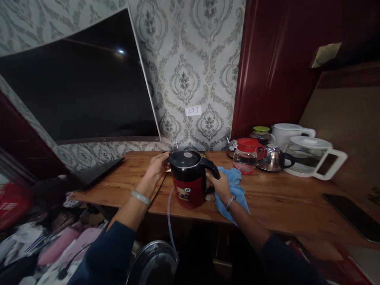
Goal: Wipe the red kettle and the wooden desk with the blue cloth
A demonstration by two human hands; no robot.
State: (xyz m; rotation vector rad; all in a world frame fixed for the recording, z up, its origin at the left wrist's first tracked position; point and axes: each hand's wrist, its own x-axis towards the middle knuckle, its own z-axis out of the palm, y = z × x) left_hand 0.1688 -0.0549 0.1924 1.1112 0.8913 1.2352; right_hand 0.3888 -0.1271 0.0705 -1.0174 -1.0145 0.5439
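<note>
A red and black electric kettle [189,191] stands upright near the front edge of the wooden table [267,202], its black lid down. The fingers of my left hand [156,168] are closed against its upper left side, by the spout. My right hand [221,185] is wrapped round the black handle on the right. Just beside that hand, a crumpled blue cloth [237,194] lies on the table, partly hidden by my wrist. A clear tube [169,213] hangs over the front edge, left of the kettle.
At the back right stand a red-lidded glass jug [246,158], a metal teapot [269,157], a white-lidded glass jug [305,156] and a white pitcher [287,133]. A phone [350,213] lies at the right. Below is a round metal vessel [154,261]; a large screen [80,79] is at left.
</note>
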